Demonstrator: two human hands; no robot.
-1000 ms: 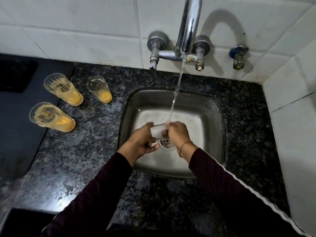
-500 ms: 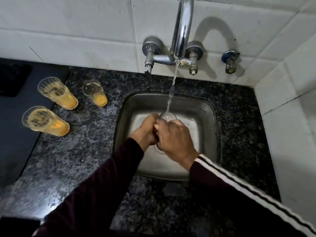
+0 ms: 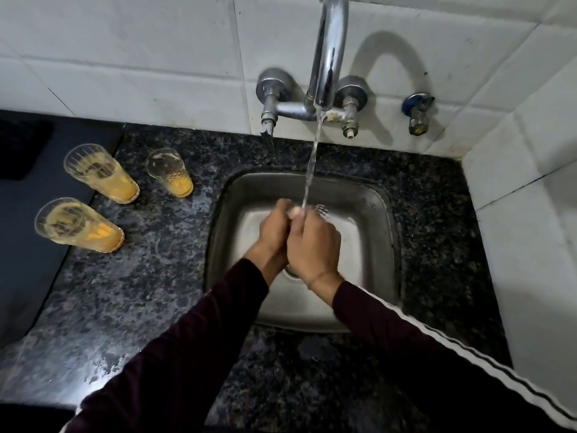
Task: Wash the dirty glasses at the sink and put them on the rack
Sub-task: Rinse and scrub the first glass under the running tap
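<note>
Both hands are pressed together over the steel sink [image 3: 385,245], under the running water [image 3: 312,164]. My left hand [image 3: 273,234] and my right hand [image 3: 313,245] are closed around a clear glass [image 3: 322,210]. Only a bit of its rim shows past my right fingers. The stream lands right at my fingertips. Three dirty glasses with orange residue stand on the dark granite counter [image 3: 150,276] left of the sink: one at the back left [image 3: 100,173], one nearer the sink [image 3: 170,173], one in front [image 3: 78,225].
The chrome tap [image 3: 327,57] rises from the white tiled wall behind the sink, with a small valve [image 3: 418,117] to its right. A white tiled side wall [image 3: 530,245] closes the right. A dark flat surface [image 3: 22,245] borders the counter's left edge.
My hands turned the glass from lying sideways near the drain to held up under the stream. They now cover it almost fully. The camera has moved closer.
</note>
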